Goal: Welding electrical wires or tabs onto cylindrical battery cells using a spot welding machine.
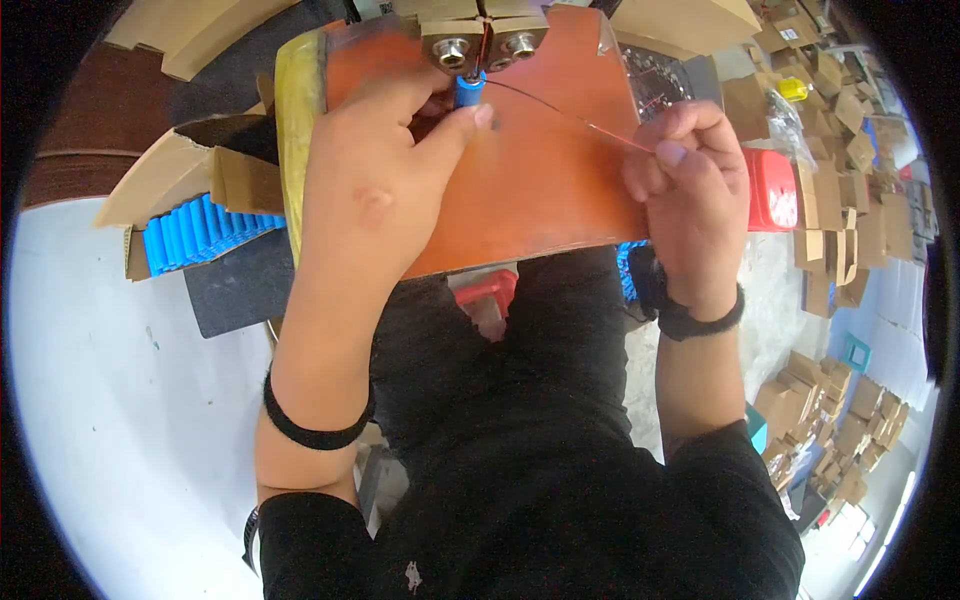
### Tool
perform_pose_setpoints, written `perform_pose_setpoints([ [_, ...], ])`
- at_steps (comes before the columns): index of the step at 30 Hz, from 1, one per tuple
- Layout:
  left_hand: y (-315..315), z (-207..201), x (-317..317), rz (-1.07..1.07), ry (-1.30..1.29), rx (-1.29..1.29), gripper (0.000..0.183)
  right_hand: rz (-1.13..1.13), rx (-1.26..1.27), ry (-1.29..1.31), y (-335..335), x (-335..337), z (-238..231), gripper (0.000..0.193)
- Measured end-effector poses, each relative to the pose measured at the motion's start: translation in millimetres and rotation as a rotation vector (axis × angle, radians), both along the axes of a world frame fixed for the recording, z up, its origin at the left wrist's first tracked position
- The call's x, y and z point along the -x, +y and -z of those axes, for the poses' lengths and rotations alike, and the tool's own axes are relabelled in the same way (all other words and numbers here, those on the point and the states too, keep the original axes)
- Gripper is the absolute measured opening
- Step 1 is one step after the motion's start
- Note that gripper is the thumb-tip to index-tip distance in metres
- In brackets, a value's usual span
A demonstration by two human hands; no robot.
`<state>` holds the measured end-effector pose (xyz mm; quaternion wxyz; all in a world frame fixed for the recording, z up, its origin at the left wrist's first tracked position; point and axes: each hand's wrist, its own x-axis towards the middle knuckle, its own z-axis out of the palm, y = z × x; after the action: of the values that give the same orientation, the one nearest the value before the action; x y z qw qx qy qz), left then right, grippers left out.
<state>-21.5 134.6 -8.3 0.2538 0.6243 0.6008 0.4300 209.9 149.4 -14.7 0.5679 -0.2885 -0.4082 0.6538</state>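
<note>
Between the thumb and fingers of my left hand (385, 170) is a blue cylindrical cell (469, 92), its top up against the metal jaws (484, 45) of a bench machine. From the cell's upper end a thin reddish wire (560, 112) runs to the right. My right hand (695, 175) pinches the far end of that wire, thumb against bent fingers. Both hands are above an orange work surface (540, 190). The exact contact of wire, cell and jaws is too small to make out.
At the left, an open cardboard box (245, 180) holds several blue cells (205, 235). Yellow wrapping (300, 120) lines the orange surface's left edge. Right of it are a dark tray of small metal parts (655, 80) and a red container (771, 190). Cardboard boxes (840, 215) pile up farther right.
</note>
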Motion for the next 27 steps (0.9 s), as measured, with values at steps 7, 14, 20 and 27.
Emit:
perform_pose_setpoints([
  [7, -25, -13, -1, 0.066, -0.162, 0.214, 0.036, 0.072, -0.219, -0.307, -7, 4, 1, 0.022],
  [14, -24, -13, 3, 0.150, -0.148, 0.225, 0.026, 0.003, -0.170, -0.292, 2, 20, -13, 0.023],
  [20, -9, -11, -3, 0.053, 0.121, 0.047, 0.024, -0.071, -0.154, -0.088, 22, 36, -6, 0.020],
  [27, -6, -8, -4, 0.042, 0.065, 0.029, 0.022, -0.037, -0.137, -0.161, 26, 43, -3, 0.019],
])
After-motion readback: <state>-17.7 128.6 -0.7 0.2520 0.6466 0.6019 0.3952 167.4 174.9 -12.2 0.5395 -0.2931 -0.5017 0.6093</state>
